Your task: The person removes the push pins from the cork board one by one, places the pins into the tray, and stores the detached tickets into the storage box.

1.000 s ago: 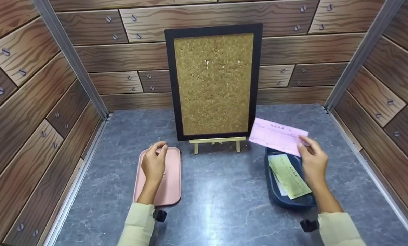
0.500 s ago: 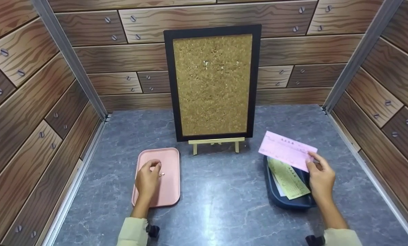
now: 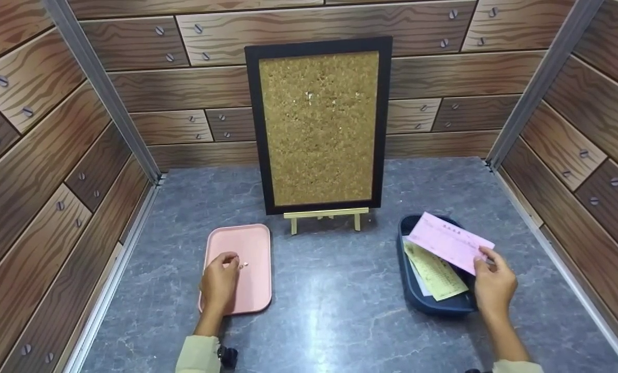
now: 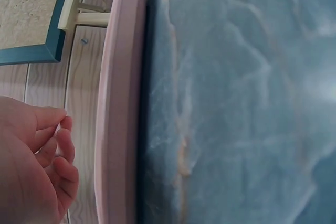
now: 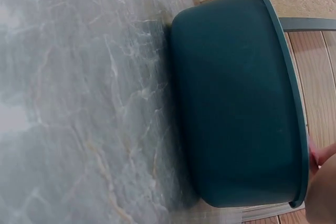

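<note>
- A thin pink rectangular paper slip with printed lines (image 3: 449,242) is grasped in the grip of the right hand (image 3: 494,284); its near right corner is pinched between thumb and fingertips, and the rest of the sheet is held out, tilted, above the far end of the dark blue oval plastic tray (image 3: 433,305).
- The slip is judged to be very light, limp and easily creased or torn; a hold at a corner or short edge, as shown, is thought best, since the free end will droop and catch the air.
- Faint dark print along the slip's upper edge can be seen, but it is too small to be read.
- In the blue tray, which stands near the right edge of the surface, a yellow-green printed paper slip (image 3: 435,270) is seen lying over a white sheet.
- The grip of the left hand (image 3: 218,283) is loosely curled over the flat pink rectangular tray (image 3: 254,290), with the fingertips drawn together at a small pale object (image 3: 243,266) on it; whether that object is actually pinched cannot be told.
- The pink tray lies toward the left of the grey marbled surface (image 3: 334,321).
- At the far middle of the surface, a black-framed cork board (image 3: 319,127) is propped upright on a small pale wooden easel (image 3: 325,217).
</note>
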A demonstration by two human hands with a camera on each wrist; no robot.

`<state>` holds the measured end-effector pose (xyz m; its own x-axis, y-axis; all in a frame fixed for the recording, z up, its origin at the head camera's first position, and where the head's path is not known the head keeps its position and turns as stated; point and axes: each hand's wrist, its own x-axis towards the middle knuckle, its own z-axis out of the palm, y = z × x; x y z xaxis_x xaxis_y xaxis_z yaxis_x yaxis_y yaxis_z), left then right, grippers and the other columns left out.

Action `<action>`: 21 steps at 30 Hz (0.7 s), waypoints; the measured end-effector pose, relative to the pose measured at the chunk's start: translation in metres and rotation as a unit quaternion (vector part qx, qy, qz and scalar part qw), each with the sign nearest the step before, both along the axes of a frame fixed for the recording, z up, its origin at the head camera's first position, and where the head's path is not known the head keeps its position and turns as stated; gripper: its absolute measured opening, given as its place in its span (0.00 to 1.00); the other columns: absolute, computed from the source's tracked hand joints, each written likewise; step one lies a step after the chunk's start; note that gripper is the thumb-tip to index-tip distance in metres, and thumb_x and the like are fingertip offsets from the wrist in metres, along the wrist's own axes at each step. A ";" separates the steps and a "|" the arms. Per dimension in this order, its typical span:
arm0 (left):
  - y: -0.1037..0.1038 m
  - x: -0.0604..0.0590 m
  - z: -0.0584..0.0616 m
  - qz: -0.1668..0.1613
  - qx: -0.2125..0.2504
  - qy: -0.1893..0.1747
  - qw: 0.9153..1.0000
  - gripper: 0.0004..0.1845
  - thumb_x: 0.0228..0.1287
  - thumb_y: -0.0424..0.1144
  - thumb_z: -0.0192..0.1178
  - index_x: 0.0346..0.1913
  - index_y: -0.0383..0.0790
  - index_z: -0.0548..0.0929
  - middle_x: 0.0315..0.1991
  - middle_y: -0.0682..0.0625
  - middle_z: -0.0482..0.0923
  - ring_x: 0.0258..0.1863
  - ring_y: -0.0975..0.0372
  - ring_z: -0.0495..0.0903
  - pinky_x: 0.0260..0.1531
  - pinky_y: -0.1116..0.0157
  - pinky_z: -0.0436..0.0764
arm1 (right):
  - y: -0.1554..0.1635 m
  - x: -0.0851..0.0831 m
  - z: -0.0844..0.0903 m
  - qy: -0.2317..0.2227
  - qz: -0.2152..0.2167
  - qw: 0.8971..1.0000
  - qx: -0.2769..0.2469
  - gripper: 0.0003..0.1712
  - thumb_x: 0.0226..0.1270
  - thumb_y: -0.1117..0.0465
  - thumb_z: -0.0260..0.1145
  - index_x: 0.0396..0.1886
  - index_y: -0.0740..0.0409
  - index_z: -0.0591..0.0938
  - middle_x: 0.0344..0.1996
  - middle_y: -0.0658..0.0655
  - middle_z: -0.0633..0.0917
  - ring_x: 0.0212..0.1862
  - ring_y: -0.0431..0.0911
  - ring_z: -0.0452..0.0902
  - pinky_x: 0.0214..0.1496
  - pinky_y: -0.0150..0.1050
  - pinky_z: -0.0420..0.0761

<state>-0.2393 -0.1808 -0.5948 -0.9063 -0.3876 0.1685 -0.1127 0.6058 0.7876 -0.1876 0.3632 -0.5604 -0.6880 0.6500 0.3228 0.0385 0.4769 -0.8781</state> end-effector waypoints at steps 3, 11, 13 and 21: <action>-0.001 0.000 -0.003 0.000 -0.005 -0.007 1.000 0.09 0.68 0.43 0.60 0.43 0.47 0.89 0.42 0.51 0.89 0.43 0.52 0.87 0.44 0.47 0.77 | -0.001 -0.001 -0.002 -0.008 -0.004 1.000 0.022 0.16 0.67 0.70 0.64 0.53 0.66 0.85 0.44 0.64 0.85 0.30 0.22 0.66 0.35 0.20 0.67; -0.003 0.000 -0.007 -0.005 -0.020 -0.027 0.999 0.11 0.66 0.42 0.60 0.45 0.46 0.89 0.41 0.51 0.89 0.41 0.52 0.87 0.42 0.47 0.78 | -0.004 -0.002 -0.003 -0.048 0.017 0.998 0.048 0.18 0.70 0.64 0.63 0.56 0.67 0.83 0.48 0.69 0.85 0.30 0.14 0.64 0.37 0.17 0.67; -0.003 0.000 -0.007 -0.005 -0.021 -0.032 0.999 0.11 0.67 0.42 0.60 0.46 0.46 0.89 0.42 0.50 0.89 0.43 0.51 0.87 0.42 0.46 0.78 | -0.004 -0.002 -0.002 -0.047 0.014 0.998 0.049 0.19 0.71 0.61 0.61 0.56 0.67 0.82 0.48 0.68 0.85 0.29 0.13 0.65 0.35 0.16 0.68; -0.001 0.000 -0.001 -0.005 -0.018 -0.038 0.999 0.12 0.69 0.45 0.61 0.49 0.47 0.88 0.45 0.51 0.88 0.46 0.52 0.86 0.46 0.46 0.76 | -0.004 0.005 0.003 -0.024 -0.040 0.997 0.066 0.19 0.73 0.58 0.57 0.53 0.64 0.84 0.45 0.63 0.85 0.31 0.21 0.62 0.41 0.36 0.67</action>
<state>-0.2393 -0.1817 -0.5962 -0.9208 -0.3733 0.1128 -0.1646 0.6344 0.7553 -0.1827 0.3590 -0.5570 -0.6516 0.6581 0.3772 0.1216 0.5814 -0.8044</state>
